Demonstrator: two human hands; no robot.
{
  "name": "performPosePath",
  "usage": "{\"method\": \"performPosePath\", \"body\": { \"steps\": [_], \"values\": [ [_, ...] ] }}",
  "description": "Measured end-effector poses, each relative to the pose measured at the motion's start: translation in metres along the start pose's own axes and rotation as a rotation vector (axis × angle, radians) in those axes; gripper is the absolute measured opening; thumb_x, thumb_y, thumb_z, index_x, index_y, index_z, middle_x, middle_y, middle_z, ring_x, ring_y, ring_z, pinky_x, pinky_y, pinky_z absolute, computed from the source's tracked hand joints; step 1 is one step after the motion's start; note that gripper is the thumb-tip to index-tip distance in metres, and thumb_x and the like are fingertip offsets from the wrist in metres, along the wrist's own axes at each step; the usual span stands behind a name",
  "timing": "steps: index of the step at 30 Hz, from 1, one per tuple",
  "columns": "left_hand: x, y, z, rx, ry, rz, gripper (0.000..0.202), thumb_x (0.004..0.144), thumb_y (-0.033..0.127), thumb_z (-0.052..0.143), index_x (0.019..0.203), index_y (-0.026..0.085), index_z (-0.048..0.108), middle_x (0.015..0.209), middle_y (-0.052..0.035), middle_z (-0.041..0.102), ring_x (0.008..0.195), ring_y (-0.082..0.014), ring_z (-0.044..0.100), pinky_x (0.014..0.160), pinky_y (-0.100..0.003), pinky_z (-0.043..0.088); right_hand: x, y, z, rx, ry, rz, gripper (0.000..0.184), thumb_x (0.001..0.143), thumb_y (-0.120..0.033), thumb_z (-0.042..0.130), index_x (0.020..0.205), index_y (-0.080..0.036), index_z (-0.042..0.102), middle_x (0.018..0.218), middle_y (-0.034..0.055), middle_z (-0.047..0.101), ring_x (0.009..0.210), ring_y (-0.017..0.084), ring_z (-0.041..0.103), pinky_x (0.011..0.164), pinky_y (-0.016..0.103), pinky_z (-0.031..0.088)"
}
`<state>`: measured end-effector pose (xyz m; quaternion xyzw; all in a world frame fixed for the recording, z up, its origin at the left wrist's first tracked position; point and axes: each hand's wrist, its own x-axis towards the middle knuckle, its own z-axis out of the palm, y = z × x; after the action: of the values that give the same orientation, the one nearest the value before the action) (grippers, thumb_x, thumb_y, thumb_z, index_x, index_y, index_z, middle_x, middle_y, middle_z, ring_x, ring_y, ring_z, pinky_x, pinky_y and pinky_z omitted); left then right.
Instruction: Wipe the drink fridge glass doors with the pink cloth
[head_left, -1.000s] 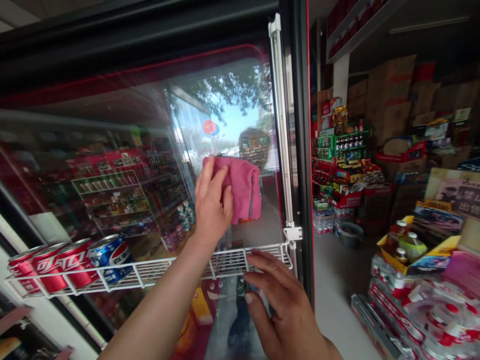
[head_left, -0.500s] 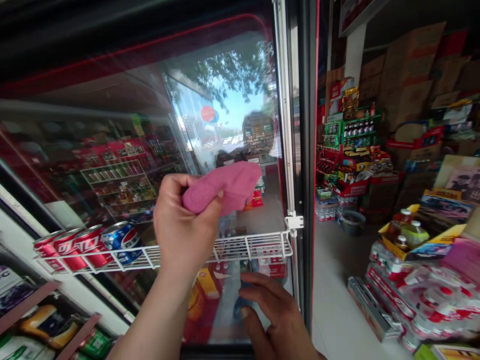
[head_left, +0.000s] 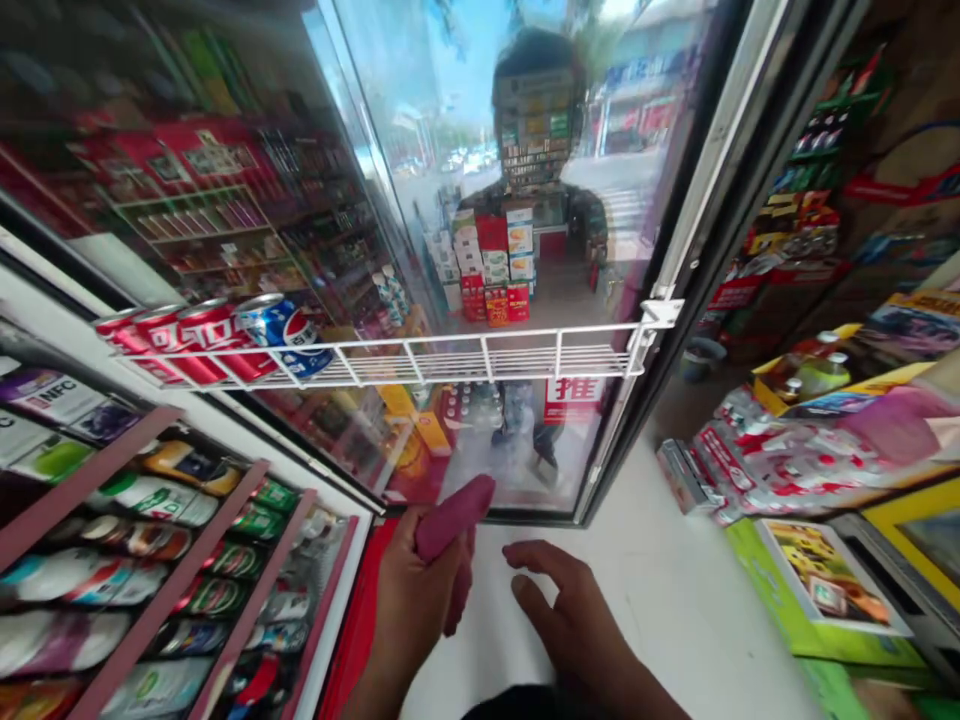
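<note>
My left hand is closed around a folded pink cloth, whose end sticks out past the fingers and hangs below them. To its right, my right hand has its fingers curved and apart, with nothing in them. Both hands are low, in front of the bottom edge of the glass fridge door. Above them, a white wire rack runs across the door. At its left end sit several red cola cans and a blue Pepsi can.
On the left, fridge shelves hold several bottles and cans behind pinkish rails. To the right stand shrink-wrapped bottle packs, a yellow box of bottles and a green box. A bucket stands farther back. The floor is pale.
The view has tilted down. My left hand has come down from the glass above the rack to below it, still holding the cloth, which is now more bunched. My right hand stays apart and empty.
</note>
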<state>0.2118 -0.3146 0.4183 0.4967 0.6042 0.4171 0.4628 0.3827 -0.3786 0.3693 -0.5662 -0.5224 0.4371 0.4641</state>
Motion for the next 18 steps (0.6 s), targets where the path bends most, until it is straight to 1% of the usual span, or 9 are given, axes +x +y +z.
{"method": "performPosePath", "body": {
  "steps": [2, 4, 6, 8, 10, 12, 15, 17, 18],
  "values": [
    [-0.008, -0.017, -0.018, 0.012, -0.042, -0.003, 0.028, 0.093, 0.046, 0.073, 0.104, 0.022, 0.063, 0.061, 0.0055, 0.064, 0.042, -0.0139, 0.055, 0.041, -0.024, 0.043, -0.007, -0.002, 0.029, 0.093, -0.063, 0.029, 0.041, 0.099, -0.038, 0.067, 0.136, -0.025, 0.075, 0.138, 0.0133, 0.078, 0.130, 0.032, 0.074, 0.114, 0.052, 0.058],
    [-0.016, -0.034, -0.034, 0.010, -0.084, 0.033, 0.033, 0.088, 0.041, 0.078, 0.112, 0.021, 0.068, 0.081, -0.0009, 0.076, 0.060, -0.0177, 0.070, 0.054, -0.029, 0.057, -0.010, -0.007, 0.059, 0.239, -0.133, 0.022, 0.059, 0.094, -0.036, 0.073, 0.151, -0.026, 0.065, 0.141, 0.0119, 0.076, 0.129, 0.032, 0.073, 0.110, 0.050, 0.060],
    [-0.027, -0.050, -0.052, 0.001, -0.129, 0.092, 0.052, 0.076, 0.033, 0.086, 0.125, 0.022, 0.072, 0.120, -0.0105, 0.081, 0.103, -0.0265, 0.081, 0.088, -0.039, 0.068, -0.009, -0.013, 0.089, 0.365, -0.106, 0.066, 0.065, 0.089, -0.036, 0.080, 0.151, -0.026, 0.063, 0.132, 0.0096, 0.079, 0.118, 0.030, 0.076, 0.102, 0.045, 0.064],
    [-0.037, -0.066, -0.072, 0.004, -0.213, 0.149, 0.071, 0.069, 0.026, 0.087, 0.139, 0.024, 0.071, 0.149, -0.0144, 0.072, 0.138, -0.0330, 0.070, 0.116, -0.048, 0.059, -0.005, -0.014, 0.113, 0.472, -0.003, 0.197, 0.054, 0.085, -0.041, 0.086, 0.133, -0.022, 0.071, 0.112, 0.0070, 0.082, 0.098, 0.026, 0.077, 0.089, 0.040, 0.066],
    [-0.044, -0.078, -0.094, -0.013, -0.284, 0.138, 0.073, 0.073, 0.027, 0.086, 0.144, 0.025, 0.070, 0.153, -0.0142, 0.071, 0.142, -0.0337, 0.068, 0.120, -0.052, 0.056, -0.002, -0.011, 0.132, 0.550, 0.063, 0.327, 0.046, 0.084, -0.053, 0.087, 0.113, -0.020, 0.075, 0.089, 0.0047, 0.080, 0.075, 0.022, 0.073, 0.069, 0.035, 0.063],
    [-0.046, -0.088, -0.118, -0.056, -0.263, 0.069, 0.061, 0.081, 0.032, 0.083, 0.140, 0.026, 0.072, 0.144, -0.0127, 0.076, 0.131, -0.0317, 0.073, 0.117, -0.051, 0.058, -0.002, -0.005, 0.146, 0.579, 0.062, 0.393, 0.048, 0.084, -0.062, 0.086, 0.101, -0.018, 0.075, 0.074, 0.0020, 0.074, 0.061, 0.019, 0.064, 0.057, 0.032, 0.055],
    [-0.038, -0.100, -0.150, -0.130, -0.111, -0.058, 0.054, 0.086, 0.043, 0.083, 0.135, 0.025, 0.073, 0.144, -0.0119, 0.074, 0.138, -0.0312, 0.068, 0.124, -0.050, 0.052, -0.009, 0.003, 0.164, 0.565, 0.051, 0.401, 0.051, 0.083, -0.065, 0.088, 0.101, -0.019, 0.078, 0.079, 0.0024, 0.075, 0.070, 0.019, 0.067, 0.068, 0.032, 0.057],
    [-0.029, -0.108, -0.167, -0.194, -0.105, -0.154, 0.061, 0.086, 0.050, 0.085, 0.139, 0.024, 0.070, 0.151, -0.0132, 0.070, 0.145, -0.0321, 0.064, 0.125, -0.048, 0.050, -0.016, 0.006, 0.174, 0.556, 0.028, 0.412, 0.053, 0.082, -0.069, 0.088, 0.097, -0.019, 0.078, 0.082, 0.0031, 0.076, 0.075, 0.019, 0.067, 0.074, 0.033, 0.057],
    [-0.025, -0.113, -0.174, -0.240, -0.144, -0.219, 0.065, 0.085, 0.055, 0.085, 0.139, 0.022, 0.071, 0.149, -0.0150, 0.071, 0.142, -0.0334, 0.066, 0.121, -0.048, 0.054, -0.019, 0.007, 0.179, 0.547, 0.012, 0.420, 0.055, 0.081, -0.072, 0.087, 0.091, -0.019, 0.078, 0.079, 0.0028, 0.074, 0.072, 0.018, 0.065, 0.071, 0.032, 0.056]
  ]
}}
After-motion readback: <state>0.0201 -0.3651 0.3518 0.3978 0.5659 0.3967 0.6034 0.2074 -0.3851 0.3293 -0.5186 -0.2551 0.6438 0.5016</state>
